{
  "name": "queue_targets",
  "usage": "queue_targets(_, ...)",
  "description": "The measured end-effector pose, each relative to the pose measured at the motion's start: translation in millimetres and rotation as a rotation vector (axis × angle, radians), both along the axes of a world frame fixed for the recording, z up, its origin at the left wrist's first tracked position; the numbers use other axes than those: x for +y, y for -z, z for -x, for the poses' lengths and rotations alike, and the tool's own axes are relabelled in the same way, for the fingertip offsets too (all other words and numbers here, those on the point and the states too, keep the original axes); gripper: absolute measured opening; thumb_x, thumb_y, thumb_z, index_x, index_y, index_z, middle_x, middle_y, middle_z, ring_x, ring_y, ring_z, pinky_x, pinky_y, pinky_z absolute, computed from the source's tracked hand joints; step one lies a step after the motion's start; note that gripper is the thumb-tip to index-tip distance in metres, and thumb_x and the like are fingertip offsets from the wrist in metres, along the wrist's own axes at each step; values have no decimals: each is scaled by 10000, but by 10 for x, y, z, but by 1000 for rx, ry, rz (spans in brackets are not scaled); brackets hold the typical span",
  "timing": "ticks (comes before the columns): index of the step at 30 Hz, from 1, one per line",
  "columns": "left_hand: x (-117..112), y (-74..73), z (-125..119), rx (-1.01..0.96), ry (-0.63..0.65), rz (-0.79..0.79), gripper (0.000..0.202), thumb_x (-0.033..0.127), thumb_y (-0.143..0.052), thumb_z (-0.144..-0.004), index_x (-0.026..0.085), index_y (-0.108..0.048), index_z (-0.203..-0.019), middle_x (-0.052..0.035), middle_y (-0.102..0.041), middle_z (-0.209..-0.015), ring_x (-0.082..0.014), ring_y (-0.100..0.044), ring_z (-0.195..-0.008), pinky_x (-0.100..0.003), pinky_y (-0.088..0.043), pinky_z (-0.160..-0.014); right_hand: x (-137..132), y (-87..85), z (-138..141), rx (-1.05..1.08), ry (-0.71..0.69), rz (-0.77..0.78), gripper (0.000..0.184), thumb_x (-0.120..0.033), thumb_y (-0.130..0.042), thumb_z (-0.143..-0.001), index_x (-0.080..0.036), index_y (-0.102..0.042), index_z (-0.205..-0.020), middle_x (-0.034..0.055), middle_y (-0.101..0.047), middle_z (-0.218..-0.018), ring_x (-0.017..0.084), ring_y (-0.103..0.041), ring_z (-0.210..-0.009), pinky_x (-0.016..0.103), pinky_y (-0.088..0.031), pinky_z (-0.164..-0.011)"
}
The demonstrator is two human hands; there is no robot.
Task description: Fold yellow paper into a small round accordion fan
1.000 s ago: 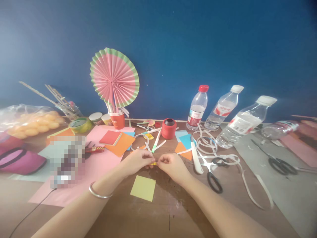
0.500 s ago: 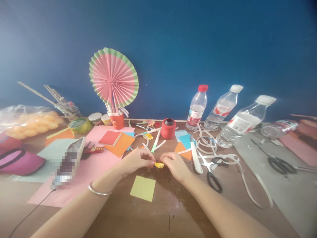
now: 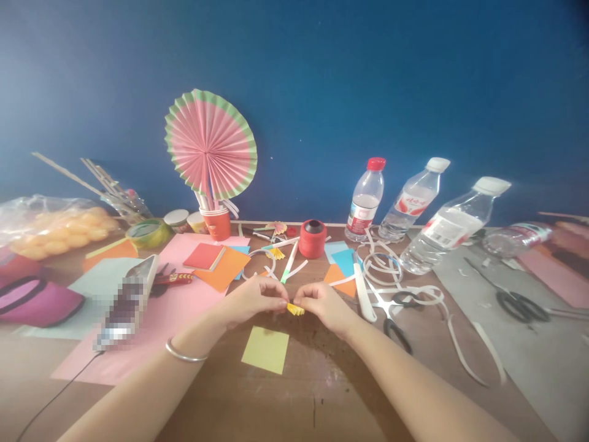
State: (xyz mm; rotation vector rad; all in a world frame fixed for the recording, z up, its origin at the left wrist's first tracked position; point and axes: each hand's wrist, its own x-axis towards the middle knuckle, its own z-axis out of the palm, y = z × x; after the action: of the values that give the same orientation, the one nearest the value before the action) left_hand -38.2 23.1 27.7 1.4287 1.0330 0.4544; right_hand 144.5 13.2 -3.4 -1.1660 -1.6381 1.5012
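Note:
Over the middle of the wooden table (image 3: 322,393), my left hand (image 3: 253,299) and my right hand (image 3: 322,304) meet fingertip to fingertip. Both pinch a small pleated yellow paper piece (image 3: 295,309) between them, each hand closed on one end. A silver bangle (image 3: 183,355) sits on my left wrist. A flat yellow paper square (image 3: 266,349) lies on the table just below my hands.
Scissors (image 3: 391,322) and white paper strips (image 3: 432,298) lie to the right, beside three water bottles (image 3: 365,199). A red spool (image 3: 313,238), coloured paper sheets (image 3: 221,264), a pink pleated fan (image 3: 210,146) in an orange cup and a pink sheet (image 3: 161,319) sit behind and left.
The pleated yellow piece, mostly hidden between my fingers a second ago, now shows below my fingertips. My right hand drew slightly apart, then closed back in on it.

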Motion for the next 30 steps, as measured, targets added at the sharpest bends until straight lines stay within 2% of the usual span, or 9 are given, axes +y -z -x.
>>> queue_targets(4,2,22,17,-41,-84,-23,164,302,-607,-681,146,-607,-734,-16,-594,-674,-103,-526,-590,-233,-399,-560,4,-16,-14,75,-21,48,180,-289,-542,-695,-137,-613,-630,-34,-511,-545,81,-384,-519,208,-284,-530)
queue_targets(9,-10,34,20,-179,-152,68,135,264,-619,-678,137,-590,-715,-18,-594,-672,-86,-511,-582,-223,-380,-567,4,-28,-17,96,-19,63,181,-287,-559,-695,-135,-647,-651,13,-631,-665,110,-489,-611,230,-346,-636)
queue_targets(16,-22,11,2,-308,-210,149,118,241,-626,-675,144,-558,-673,0,-579,-643,-78,-495,-558,-203,-332,-513,10,12,-12,87,-17,21,174,-271,-555,-698,-136,-650,-645,14,-641,-667,121,-510,-634,237,-358,-648)
queue_targets(20,-18,11,1,-352,-210,156,104,220,-621,-685,140,-557,-665,-3,-583,-645,-77,-501,-564,-204,-340,-534,23,43,-6,72,-19,15,169,-267,-554,-693,-143,-656,-643,9,-634,-648,121,-505,-621,234,-359,-630)
queue_targets(30,-18,27,-3,-357,-255,184,109,220,-621,-677,142,-563,-626,-4,-586,-612,-86,-510,-563,-201,-344,-526,18,81,4,20,-12,-7,168,-260,-545,-693,-146,-660,-651,9,-622,-631,111,-479,-579,230,-350,-593)
